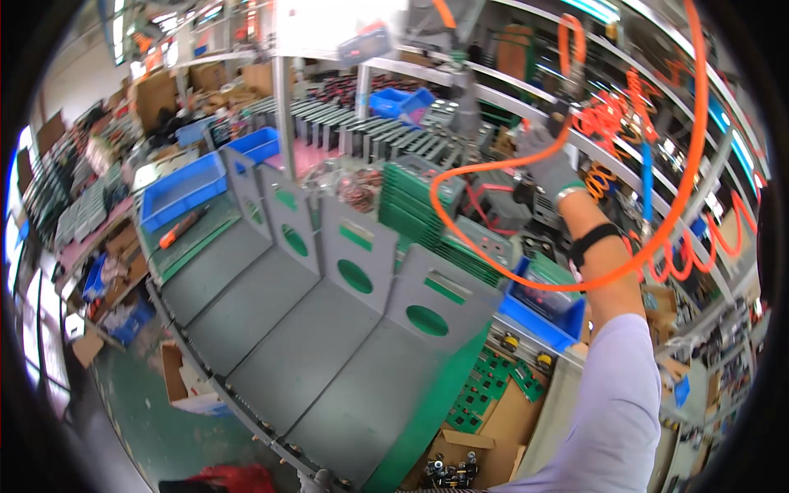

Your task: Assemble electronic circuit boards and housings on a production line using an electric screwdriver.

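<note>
One hand in view: your right hand (549, 160), gloved, at arm's reach by the dark tool (567, 103) hanging above the back of the bench. Fingers look bent toward the tool, but blur and the hose (703, 90) hide the contact; can't tell how far closed, or if they have hold of it. Left hand is out of frame.

Hose is what to mind. It loops past your fingers, sags over the green stack (407, 197) and crosses in front of your forearm, below the black strap (598, 240). Judgement: get a full wrap on the tool body before taking its weight, keep the trigger finger light, and bring your arm out of the loop so it can't snag.

Further out: four grey panels (353, 349) lie side by side on the bench (436, 415), flanges upright toward the back. Keep tool and hose high over those flanges; a dragging loop could catch an edge or shift a panel. Same care by the blue bin (538, 324) under your forearm, and the circuit boards (477, 394) in the carton near your sleeve (616, 378).
</note>
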The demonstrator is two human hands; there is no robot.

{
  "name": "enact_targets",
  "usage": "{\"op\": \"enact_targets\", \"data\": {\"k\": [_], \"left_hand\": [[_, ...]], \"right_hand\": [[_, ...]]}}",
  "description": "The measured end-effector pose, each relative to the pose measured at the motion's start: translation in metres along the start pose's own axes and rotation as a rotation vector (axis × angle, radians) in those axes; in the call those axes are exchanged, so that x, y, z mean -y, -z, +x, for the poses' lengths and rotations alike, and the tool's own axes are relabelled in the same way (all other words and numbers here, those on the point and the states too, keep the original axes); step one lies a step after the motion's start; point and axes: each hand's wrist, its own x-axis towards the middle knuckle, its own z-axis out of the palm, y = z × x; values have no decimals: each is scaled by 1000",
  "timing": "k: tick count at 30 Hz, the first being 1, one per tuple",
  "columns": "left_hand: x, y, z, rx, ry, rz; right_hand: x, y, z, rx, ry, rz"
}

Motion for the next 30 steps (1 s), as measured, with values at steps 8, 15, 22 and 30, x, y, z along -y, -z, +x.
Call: {"op": "enact_targets", "data": {"k": [8,15,22,30], "left_hand": [[-6,13,-9,80,11,-155],[-21,1,-9,-130,8,-8],[2,12,-13,-150,-102,-190],[-3,31,-3,191,-135,-16]], "right_hand": [[-44,67,-5,-182,-34,-112],[-38,217,-47,-541,189,1],[106,305,-113,-71,455,579],[214,331,-249,851,262,1137]]}}
